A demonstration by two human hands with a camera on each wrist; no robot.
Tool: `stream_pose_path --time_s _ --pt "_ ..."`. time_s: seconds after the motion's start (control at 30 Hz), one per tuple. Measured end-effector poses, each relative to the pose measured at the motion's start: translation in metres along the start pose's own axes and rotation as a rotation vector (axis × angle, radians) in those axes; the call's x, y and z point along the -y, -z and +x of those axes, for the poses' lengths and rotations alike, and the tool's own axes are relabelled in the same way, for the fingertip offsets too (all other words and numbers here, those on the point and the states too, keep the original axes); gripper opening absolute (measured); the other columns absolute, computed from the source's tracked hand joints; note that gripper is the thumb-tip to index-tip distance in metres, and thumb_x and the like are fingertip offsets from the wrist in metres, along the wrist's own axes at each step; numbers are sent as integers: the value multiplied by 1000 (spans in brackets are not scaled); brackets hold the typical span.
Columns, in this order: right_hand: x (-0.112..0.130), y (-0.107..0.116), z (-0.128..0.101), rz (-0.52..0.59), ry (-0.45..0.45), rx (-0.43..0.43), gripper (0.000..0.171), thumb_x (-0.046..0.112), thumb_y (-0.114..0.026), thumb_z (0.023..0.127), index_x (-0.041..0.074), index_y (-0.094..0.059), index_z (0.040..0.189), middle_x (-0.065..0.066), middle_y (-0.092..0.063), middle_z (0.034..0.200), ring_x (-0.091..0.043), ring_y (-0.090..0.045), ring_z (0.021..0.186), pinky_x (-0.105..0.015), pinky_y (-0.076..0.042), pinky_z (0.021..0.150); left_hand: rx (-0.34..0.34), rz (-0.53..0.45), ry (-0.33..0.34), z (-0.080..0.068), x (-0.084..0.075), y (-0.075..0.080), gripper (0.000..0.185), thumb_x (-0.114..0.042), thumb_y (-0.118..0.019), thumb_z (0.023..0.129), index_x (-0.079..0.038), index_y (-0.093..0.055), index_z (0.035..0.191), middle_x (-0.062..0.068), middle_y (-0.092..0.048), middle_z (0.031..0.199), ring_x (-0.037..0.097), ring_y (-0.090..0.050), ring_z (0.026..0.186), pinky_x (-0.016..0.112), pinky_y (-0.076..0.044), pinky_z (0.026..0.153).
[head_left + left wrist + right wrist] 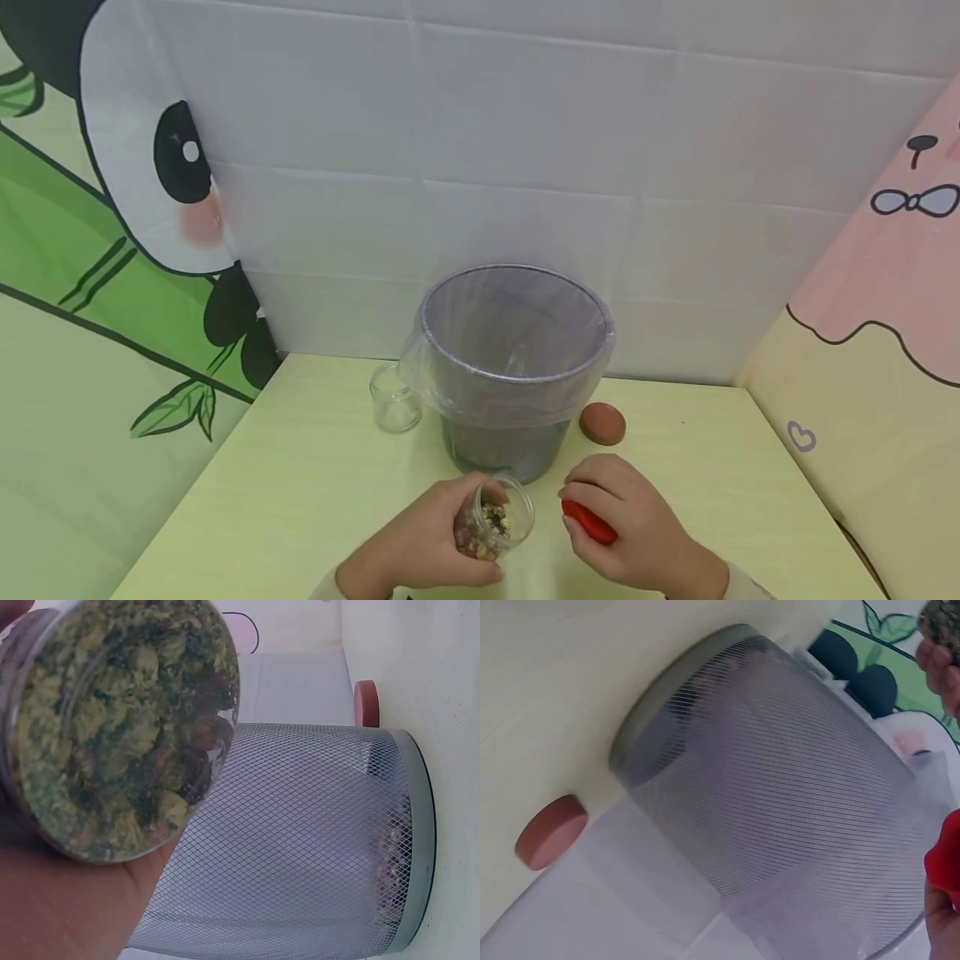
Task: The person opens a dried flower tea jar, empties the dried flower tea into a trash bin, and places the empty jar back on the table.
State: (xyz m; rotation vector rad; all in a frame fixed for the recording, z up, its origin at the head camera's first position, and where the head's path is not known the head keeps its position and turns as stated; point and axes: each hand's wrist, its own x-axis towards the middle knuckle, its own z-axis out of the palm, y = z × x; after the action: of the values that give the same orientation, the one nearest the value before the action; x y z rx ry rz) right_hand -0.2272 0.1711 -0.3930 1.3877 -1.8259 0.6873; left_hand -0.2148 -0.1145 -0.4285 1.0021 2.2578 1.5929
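Red lid mostly hidden under right hand. Both forearms cut at head view's bottom edge. Jar cropped top-left in left wrist view.

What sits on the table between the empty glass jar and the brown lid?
The mesh bin with its plastic liner stands between the empty jar and the brown lid; the head view shows this.

Both hands, the left hand and the right hand, are bare (no gloves), with pale sleeve cuffs at the wrists.
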Motion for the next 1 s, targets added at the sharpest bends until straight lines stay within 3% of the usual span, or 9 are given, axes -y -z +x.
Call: stream_pose_path --time_s 0.33,0.5,0.67,0.83,1.0 --pt "-13 15 -45 -42 -59 294 17 30 -59 99 16 -68 104 7 -59 104 -13 -55 94 -27 -47 87 12 -36 7 -2 3 3 55 -26 -88 82 -24 -59 129 1 -64 125 11 -64 100 27 -55 87" --pt "-31 25 -67 -153 -131 383 15 27 -57 99 16 -67 103 9 -58 103 -11 -54 93 -29 -44 87 1 7 -5 0 3 6 56 -29 -88 82 -24 -59 130 -1 -64 125 12 -62 105 27 -52 91" --pt "-52 38 -75 -310 -239 411 21 27 -55 96 11 -67 103 3 -61 101 -17 -57 92 -38 -47 84 -4 -1 6 0 2 8 55 -28 -87 83 -24 -59 130 0 -64 125 13 -62 107 27 -51 93" --pt "-72 46 -73 -394 -318 390 22 20 -58 84 7 -65 101 1 -61 97 -19 -57 86 -41 -51 75 3 -17 9 0 6 6 55 -28 -87 83 -24 -59 131 1 -63 126 12 -62 104 27 -53 90" --pt "-95 49 -74 -445 -362 391 14 16 -58 88 6 -63 96 2 -58 91 -18 -55 81 -39 -51 70 9 -29 11 -1 8 5 55 -27 -87 84 -24 -59 131 0 -63 126 11 -62 102 26 -53 88"
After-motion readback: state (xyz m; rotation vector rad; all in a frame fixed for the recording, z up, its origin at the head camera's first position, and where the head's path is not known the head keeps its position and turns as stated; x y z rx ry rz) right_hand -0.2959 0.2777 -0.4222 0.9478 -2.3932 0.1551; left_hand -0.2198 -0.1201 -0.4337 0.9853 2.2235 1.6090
